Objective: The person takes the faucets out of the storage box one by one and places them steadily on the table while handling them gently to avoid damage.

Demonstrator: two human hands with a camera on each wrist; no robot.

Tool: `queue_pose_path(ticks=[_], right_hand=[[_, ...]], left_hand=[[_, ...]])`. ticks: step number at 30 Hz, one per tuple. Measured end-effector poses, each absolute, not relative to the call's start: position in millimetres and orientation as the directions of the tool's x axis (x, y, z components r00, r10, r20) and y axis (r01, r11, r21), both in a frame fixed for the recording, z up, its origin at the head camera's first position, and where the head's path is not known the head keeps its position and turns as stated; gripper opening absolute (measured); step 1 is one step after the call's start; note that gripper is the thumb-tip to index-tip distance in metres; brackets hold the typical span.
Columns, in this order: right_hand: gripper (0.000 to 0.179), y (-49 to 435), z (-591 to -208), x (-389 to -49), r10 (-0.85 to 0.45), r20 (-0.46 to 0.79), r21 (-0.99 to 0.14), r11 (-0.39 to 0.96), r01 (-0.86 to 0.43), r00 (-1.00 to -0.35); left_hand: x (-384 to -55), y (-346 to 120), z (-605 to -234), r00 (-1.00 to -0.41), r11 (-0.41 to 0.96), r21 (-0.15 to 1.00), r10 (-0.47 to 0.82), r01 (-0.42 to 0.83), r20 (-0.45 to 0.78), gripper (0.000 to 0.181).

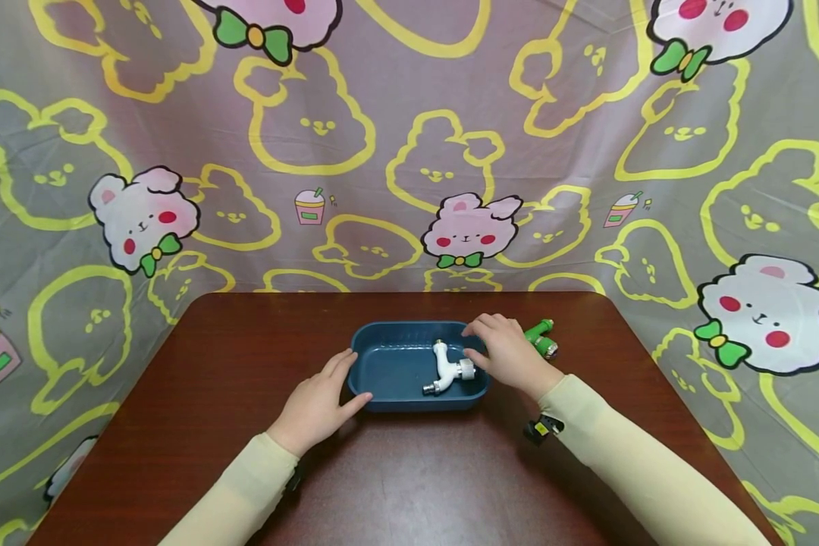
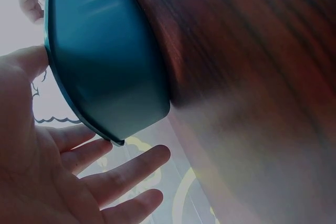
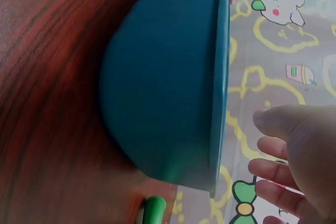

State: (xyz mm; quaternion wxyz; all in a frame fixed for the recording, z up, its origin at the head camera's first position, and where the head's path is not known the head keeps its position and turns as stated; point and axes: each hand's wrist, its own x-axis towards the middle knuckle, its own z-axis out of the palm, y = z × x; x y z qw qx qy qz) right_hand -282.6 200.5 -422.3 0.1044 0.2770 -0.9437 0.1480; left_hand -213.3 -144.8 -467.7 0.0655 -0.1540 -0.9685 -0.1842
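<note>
On the table sits a blue oblong plastic basin (image 1: 392, 371). Inside its right half lies a white tap (image 1: 445, 368) with a silver handle and silver ends. My left hand (image 1: 319, 402) is at the basin's left end, thumb and fingers spread. In the left wrist view its thumb meets the rim of the basin (image 2: 105, 51), and the fingers lie by the corner. Over the right end hovers my right hand (image 1: 508, 350), fingers loosely bent. The right wrist view shows it apart from the basin (image 3: 163, 87) with nothing held.
Just right of the basin, partly behind my right hand, lies a green tap (image 1: 541, 337). The dark brown wooden table (image 1: 246, 341) has rounded far corners. A patterned cloth (image 1: 382, 182) with cartoon bears hangs around its back and sides.
</note>
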Motion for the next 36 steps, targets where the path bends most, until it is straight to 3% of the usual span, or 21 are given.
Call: queue_pose_path(ticks=[14,36], right_hand=[[0.038,187.5,-434.4,-281.7,-0.590,0.180,-0.131,0.779,-0.613,-0.787],[0.041,180.1,-438.8,-291.5,-0.594,0.013,-0.052,0.803,-0.594,-0.804]], left_hand=[[-212.5,-144.4,-468.6,-0.945,0.884,0.340,0.270,0.319,0.185,0.083],[-214.2,-144.9,-470.1,-0.945,0.886,0.336,0.273,0.320,0.180,0.085]])
